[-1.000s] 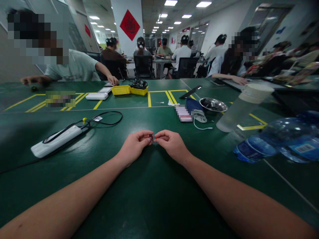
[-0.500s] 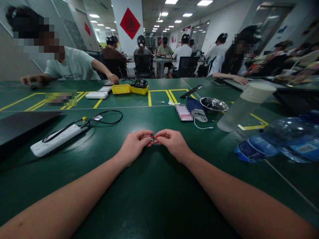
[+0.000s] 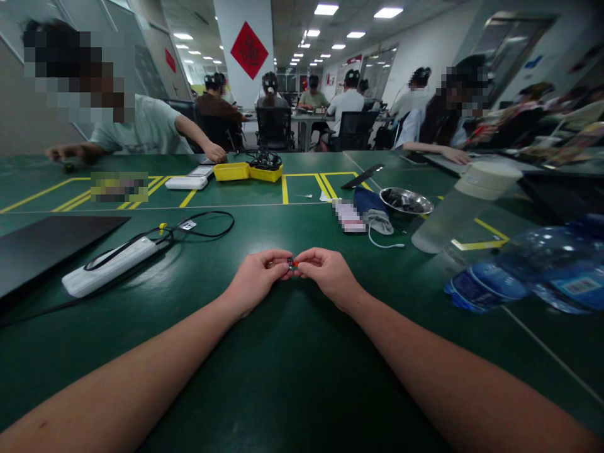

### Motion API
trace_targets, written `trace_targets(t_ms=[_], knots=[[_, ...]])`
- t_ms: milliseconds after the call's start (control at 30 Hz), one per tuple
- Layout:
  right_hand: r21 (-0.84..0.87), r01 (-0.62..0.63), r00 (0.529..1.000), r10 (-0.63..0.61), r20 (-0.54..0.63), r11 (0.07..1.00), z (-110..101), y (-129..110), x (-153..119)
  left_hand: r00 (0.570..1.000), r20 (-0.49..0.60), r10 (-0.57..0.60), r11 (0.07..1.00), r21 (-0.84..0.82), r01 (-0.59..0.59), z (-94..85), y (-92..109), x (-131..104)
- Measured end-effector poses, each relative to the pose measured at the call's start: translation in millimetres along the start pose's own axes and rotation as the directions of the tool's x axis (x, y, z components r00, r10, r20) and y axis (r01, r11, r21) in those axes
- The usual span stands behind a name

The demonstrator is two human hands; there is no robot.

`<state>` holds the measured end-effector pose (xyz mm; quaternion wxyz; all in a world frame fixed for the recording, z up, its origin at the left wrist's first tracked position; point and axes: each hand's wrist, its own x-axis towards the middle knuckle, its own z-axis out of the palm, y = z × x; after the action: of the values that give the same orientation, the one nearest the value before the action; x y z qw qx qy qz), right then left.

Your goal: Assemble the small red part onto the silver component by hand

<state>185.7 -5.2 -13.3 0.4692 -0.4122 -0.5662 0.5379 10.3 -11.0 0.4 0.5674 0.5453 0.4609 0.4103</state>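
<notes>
Left hand (image 3: 255, 280): fingers clamped on small dark piece (image 3: 290, 262), held over table (image 3: 292, 365) between the hands. Orange piece (image 3: 296, 265) just right, pinched by right hand's (image 3: 328, 274) fingers. Gap narrower than a second ago; pieces apparently meeting. Pair lines up sideways; individual long axes too small to tell.

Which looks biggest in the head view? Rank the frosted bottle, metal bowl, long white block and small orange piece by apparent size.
1. Frosted bottle
2. Long white block
3. Metal bowl
4. Small orange piece, a mere speck here
</notes>
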Motion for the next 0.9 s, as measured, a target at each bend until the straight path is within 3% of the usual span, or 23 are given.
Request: trace_targets(t_ms=[900], knots=[[-0.056,0.007,1.0,-0.006,0.024,0.998,-0.4,-2.2,-0.8,1.0,0.008,0.008,0.999,-0.045,-0.007,1.0,1.0,-1.8]])
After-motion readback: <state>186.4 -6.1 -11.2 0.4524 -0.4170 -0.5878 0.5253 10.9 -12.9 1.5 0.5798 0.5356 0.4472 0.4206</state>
